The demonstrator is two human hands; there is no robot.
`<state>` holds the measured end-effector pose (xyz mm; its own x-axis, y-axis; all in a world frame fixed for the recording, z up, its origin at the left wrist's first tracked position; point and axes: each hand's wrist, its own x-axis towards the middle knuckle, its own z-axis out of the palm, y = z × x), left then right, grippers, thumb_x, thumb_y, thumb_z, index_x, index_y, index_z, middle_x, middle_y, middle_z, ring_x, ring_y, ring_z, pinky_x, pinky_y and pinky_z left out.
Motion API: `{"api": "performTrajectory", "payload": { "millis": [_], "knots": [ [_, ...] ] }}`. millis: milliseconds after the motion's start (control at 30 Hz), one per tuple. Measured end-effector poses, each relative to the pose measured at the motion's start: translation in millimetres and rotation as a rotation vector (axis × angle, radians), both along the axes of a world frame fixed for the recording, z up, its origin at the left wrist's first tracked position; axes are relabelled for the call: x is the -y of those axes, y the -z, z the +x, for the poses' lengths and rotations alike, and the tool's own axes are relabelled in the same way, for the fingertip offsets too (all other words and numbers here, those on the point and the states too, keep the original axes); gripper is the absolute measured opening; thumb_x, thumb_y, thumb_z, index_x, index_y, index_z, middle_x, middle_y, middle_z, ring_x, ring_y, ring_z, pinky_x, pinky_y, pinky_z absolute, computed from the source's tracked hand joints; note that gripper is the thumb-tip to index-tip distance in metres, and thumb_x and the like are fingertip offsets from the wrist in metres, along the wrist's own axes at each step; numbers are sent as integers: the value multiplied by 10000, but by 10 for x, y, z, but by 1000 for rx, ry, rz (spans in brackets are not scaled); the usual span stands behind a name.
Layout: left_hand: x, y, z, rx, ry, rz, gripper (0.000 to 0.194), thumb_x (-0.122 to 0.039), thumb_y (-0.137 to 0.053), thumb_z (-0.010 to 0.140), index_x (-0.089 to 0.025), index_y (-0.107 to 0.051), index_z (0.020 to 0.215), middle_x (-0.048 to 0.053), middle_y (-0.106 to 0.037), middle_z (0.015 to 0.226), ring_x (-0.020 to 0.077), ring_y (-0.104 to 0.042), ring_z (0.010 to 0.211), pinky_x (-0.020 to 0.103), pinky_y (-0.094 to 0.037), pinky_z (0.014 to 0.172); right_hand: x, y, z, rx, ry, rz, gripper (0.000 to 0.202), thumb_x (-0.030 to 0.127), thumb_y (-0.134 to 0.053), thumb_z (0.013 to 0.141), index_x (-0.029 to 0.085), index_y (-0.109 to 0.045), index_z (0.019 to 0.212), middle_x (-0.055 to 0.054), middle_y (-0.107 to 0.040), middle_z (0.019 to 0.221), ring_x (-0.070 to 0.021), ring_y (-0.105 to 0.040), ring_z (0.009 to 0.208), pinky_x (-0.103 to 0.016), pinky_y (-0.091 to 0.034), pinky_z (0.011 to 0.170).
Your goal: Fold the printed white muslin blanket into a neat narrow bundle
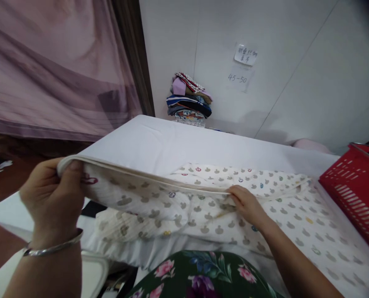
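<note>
A white cotton blanket [209, 215] printed with grey rabbit-like shapes and a few coloured ones spreads over the white-covered table. My left hand [56, 186], with a silver bangle at the wrist, pinches a corner of its bound edge above the table's left part. Farther right, my right hand [245, 203] grips the same edge between thumb and fingers. Between my hands the edge is stretched fairly straight, and the cloth hangs below it. The rest of the blanket lies loosely with folds to the right.
A red plastic basket [355, 186] stands at the table's right. Folded cloths [189, 101] are stacked by the wall beyond the white table [147, 140]. A pink curtain [60, 66] hangs at left. Paper notes [245, 55] are on the wall. A dark flat object [93, 209] lies near my left hand.
</note>
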<state>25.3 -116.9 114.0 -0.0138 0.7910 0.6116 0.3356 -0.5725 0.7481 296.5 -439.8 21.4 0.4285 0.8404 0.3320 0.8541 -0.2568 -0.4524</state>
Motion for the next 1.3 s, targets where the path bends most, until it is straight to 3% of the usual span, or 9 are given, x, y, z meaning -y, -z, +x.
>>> {"api": "performTrajectory", "payload": {
  "millis": [300,467,633,767,933,1000,1067,1167,1300],
  "knots": [
    [-322,-93,247,-20,302,-193,207,-353,-592,723,-160,-622,792,-49,-552,621,67,-456,550,167,-364,490,7,-559,538,-42,346,275,255,380,-438,875,217,-576,1014,-30,-622,837,-171,-564,715,-270,-442,629],
    [-550,-273,422,67,428,-316,219,-355,-581,698,-148,-590,770,-44,-547,602,76,-463,529,178,-377,483,4,-861,693,-113,122,64,333,462,-472,842,229,-635,1016,-58,-639,1004,-203,-583,857,-309,-458,755],
    [-843,-439,667,-150,494,-296,252,-388,-560,710,-150,-586,788,-37,-561,622,88,-480,547,186,-374,480,-17,-1154,822,-371,107,-62,350,536,-541,784,215,-654,866,-42,-656,815,-191,-587,731,-278,-468,622],
    [-1059,-826,973,-342,416,-119,266,-389,-526,736,-132,-592,749,-45,-546,600,81,-471,571,190,-352,493,-131,-1485,1068,-521,78,-144,322,505,-656,700,193,-655,780,-49,-648,754,-177,-576,644,-281,-471,558],
    [-1236,-1493,1336,-345,304,72,497,-456,-237,839,-93,-521,654,-65,-581,696,58,-520,748,213,-338,571,-416,-1993,1257,-394,212,382,291,443,-690,687,190,-622,812,-21,-597,719,-114,-511,582,-221,-422,497],
    [-1241,-1560,1462,-391,349,88,570,-422,-103,859,-85,-491,613,-57,-595,741,58,-533,792,236,-341,593,-565,-2061,1189,-343,155,342,275,432,-678,690,183,-617,791,-13,-582,688,-103,-488,560,-204,-393,473],
    [-1171,-1430,1589,-456,395,95,542,-442,-184,863,-82,-520,637,-29,-611,774,74,-548,787,245,-366,612,-715,-1987,1069,-310,78,167,257,424,-660,698,178,-619,759,-3,-567,640,-95,-462,528,-195,-359,447],
    [-886,-949,1770,-509,476,131,349,-423,-482,791,-93,-594,771,22,-636,828,112,-570,746,253,-421,658,-915,-1659,886,-363,26,40,237,410,-606,727,176,-613,765,26,-527,583,-80,-412,479,-193,-316,426],
    [-237,-226,1870,-616,946,184,272,-372,-468,843,-153,-611,919,77,-627,1057,155,-603,828,284,-467,758,-1091,-1117,666,-438,-53,-13,189,350,-570,732,163,-598,727,45,-500,557,-85,-405,488,-208,-315,463]
  ]
}}
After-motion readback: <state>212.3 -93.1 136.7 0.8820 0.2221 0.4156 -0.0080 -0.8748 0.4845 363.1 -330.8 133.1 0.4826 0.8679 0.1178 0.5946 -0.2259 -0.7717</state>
